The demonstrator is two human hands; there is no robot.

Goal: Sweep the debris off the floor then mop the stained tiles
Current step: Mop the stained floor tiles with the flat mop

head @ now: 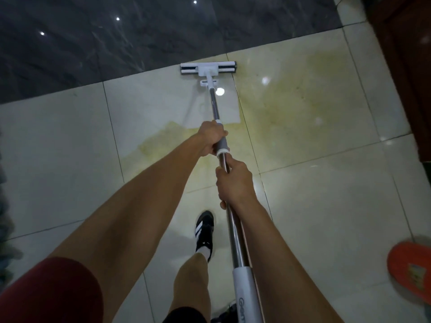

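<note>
Both hands on the mop [211, 89]. Left hand [211, 139] wrapped around the grey sleeve of the metal handle [234, 231], fingers curled under it. Right hand [234, 183] closed around the bare shaft just behind the left, nearer the body. Mop head [208, 69], white with a dark sponge strip, flat on the floor at the far edge of the pale tiles [70, 148], right where they meet the dark marbled tiles [105, 31]. Yellowish stain [296, 96] spread over the tile to the right of the mop head and trailing back under the hands; a cleaner pale strip along the handle, just behind the head. Black shoe with white stripes [204, 231] planted on the pale tiles, left of the handle. Orange, round-edged thing [410, 269] at the right edge, blurred; whether a container, and what lies in it, impossible to tell. Dark red sleeve [51, 292] at lower left.
</note>
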